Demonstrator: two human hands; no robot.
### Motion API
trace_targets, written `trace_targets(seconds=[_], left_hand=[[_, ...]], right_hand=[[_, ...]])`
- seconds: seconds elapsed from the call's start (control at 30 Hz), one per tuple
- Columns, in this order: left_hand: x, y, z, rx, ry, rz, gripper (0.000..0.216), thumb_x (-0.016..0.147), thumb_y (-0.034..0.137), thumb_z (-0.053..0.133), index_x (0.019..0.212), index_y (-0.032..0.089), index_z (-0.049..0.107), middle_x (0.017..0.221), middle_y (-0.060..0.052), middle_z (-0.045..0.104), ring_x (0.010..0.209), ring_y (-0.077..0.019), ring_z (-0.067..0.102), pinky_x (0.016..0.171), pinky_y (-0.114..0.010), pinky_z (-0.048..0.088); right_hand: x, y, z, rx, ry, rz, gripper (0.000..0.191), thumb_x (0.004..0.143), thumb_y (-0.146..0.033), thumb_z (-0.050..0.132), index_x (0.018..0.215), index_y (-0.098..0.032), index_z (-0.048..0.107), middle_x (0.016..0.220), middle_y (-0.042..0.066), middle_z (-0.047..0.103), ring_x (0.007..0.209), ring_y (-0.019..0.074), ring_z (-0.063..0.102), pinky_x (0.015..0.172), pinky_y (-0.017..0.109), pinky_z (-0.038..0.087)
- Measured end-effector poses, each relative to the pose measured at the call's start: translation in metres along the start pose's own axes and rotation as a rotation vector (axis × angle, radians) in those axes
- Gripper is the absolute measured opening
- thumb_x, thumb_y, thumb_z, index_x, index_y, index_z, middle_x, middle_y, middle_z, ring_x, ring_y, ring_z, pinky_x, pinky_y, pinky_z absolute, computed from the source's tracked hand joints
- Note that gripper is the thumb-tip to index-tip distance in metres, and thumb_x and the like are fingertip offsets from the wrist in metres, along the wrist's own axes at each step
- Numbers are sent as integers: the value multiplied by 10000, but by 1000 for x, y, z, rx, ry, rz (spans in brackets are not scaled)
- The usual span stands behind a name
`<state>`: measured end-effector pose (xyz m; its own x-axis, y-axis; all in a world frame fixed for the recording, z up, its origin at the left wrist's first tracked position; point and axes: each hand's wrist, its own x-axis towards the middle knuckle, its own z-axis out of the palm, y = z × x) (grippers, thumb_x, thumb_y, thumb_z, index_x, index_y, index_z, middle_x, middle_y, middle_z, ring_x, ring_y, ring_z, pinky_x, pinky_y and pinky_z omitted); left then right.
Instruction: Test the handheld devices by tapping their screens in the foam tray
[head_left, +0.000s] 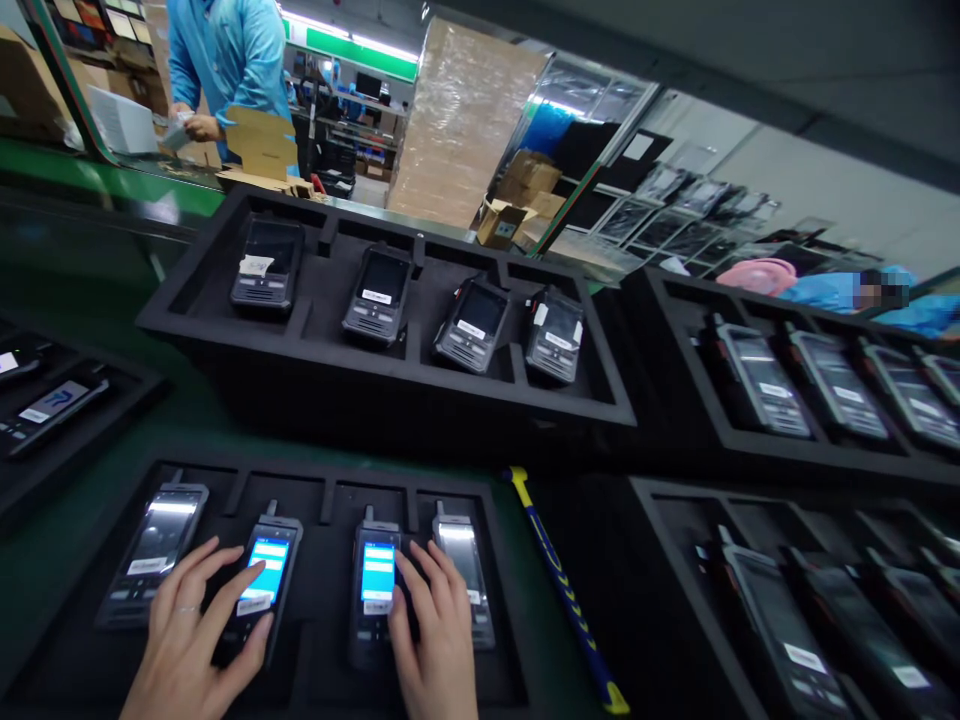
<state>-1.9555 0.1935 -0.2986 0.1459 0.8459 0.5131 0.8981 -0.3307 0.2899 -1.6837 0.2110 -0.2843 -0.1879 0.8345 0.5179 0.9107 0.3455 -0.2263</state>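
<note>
Several handheld radio phones with stub antennas lie in a black foam tray (315,545) in front of me. My left hand (196,630) rests over the second radio phone (271,560), fingers spread, its index fingertip on the lit blue-and-white screen. My right hand (435,620) is at the third radio phone (377,570), whose screen is also lit; thumb and index finger reach its right edge, fingers apart. The leftmost radio phone (166,530) has a dark screen. Part of the rightmost radio phone (459,550) is hidden by my right hand. Neither hand lifts anything.
Behind stands a raised foam tray (247,335) of radio phones. More trays are stacked at right (679,400), and another tray (142,385) lies at left. A blue-yellow strap (559,575) lies beside my tray. A person in blue (232,60) works beyond; another is at far right.
</note>
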Motion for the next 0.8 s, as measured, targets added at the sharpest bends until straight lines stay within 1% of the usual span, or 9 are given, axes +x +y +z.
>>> trace_targets(seconds=[0.1, 0.23, 0.33, 0.4, 0.43, 0.5, 0.57, 0.7, 0.8], left_hand=[[2, 4, -1, -49, -37, -115, 371, 874, 361, 537, 1241, 314, 499, 1255, -90, 515, 1262, -340, 445, 1010, -558, 402], [4, 7, -2, -103, -66, -161, 387, 898, 374, 504, 1278, 312, 465, 1222, -84, 531, 1242, -322, 462, 1037, -570, 387], [3, 5, -1, -128, -87, -214, 389, 904, 406, 481, 1281, 310, 466, 1209, -80, 540, 1224, -321, 476, 1052, -581, 374], [1, 2, 0, -139, -99, -254, 375, 902, 422, 474, 1260, 308, 487, 1208, -76, 543, 1209, -320, 488, 1060, -580, 372], [0, 1, 1, -143, -104, -270, 367, 902, 427, 469, 1248, 308, 497, 1207, -74, 543, 1203, -318, 492, 1060, -579, 374], [-2, 0, 1, -140, -113, -292, 356, 907, 425, 454, 1241, 310, 504, 1208, -73, 541, 1199, -315, 494, 1052, -579, 378], [-3, -2, 1, -132, -123, -285, 358, 913, 419, 444, 1250, 310, 499, 1209, -76, 539, 1189, -313, 495, 1029, -580, 389], [-4, -4, 2, -127, -120, -247, 343, 921, 387, 437, 1250, 319, 503, 1196, -69, 548, 1164, -299, 509, 989, -561, 412], [-4, -5, 3, -134, -128, -260, 321, 920, 371, 438, 1225, 329, 529, 1194, -55, 559, 1167, -290, 515, 987, -535, 420]], right_hand=[[-3, 3, -3, 20, -15, 2, 342, 925, -211, 481, 1253, -221, 578, 1235, 86, 628, 1223, 259, 543, 884, 450, 583], [-10, 8, -14, 74, -46, -48, 407, 897, -120, 432, 1268, -211, 571, 1245, 76, 630, 1238, 228, 543, 921, 397, 575], [-17, 8, -22, 120, -2, -125, 272, 844, -111, 520, 1044, -226, 664, 1188, 67, 655, 1229, 245, 546, 949, 435, 559], [-20, 7, -25, 139, 20, -159, 198, 810, -104, 571, 911, -239, 676, 1145, 59, 667, 1219, 254, 547, 949, 457, 555], [-22, 6, -25, 141, 20, -167, 199, 802, -102, 580, 904, -243, 678, 1133, 59, 670, 1215, 255, 546, 941, 460, 558], [-22, 5, -25, 130, 11, -174, 241, 799, -104, 584, 969, -245, 681, 1134, 66, 668, 1211, 257, 545, 920, 465, 567], [-22, 4, -23, 110, 2, -166, 247, 802, -111, 592, 992, -244, 679, 1161, 75, 656, 1218, 261, 538, 901, 463, 576], [-20, 0, -20, 89, -33, -104, 114, 821, -124, 591, 785, -215, 648, 1223, 82, 626, 1260, 276, 510, 911, 444, 570], [-20, -1, -18, 82, -51, -83, 149, 840, -153, 572, 706, -206, 607, 1244, 74, 616, 1267, 283, 504, 921, 443, 562]])
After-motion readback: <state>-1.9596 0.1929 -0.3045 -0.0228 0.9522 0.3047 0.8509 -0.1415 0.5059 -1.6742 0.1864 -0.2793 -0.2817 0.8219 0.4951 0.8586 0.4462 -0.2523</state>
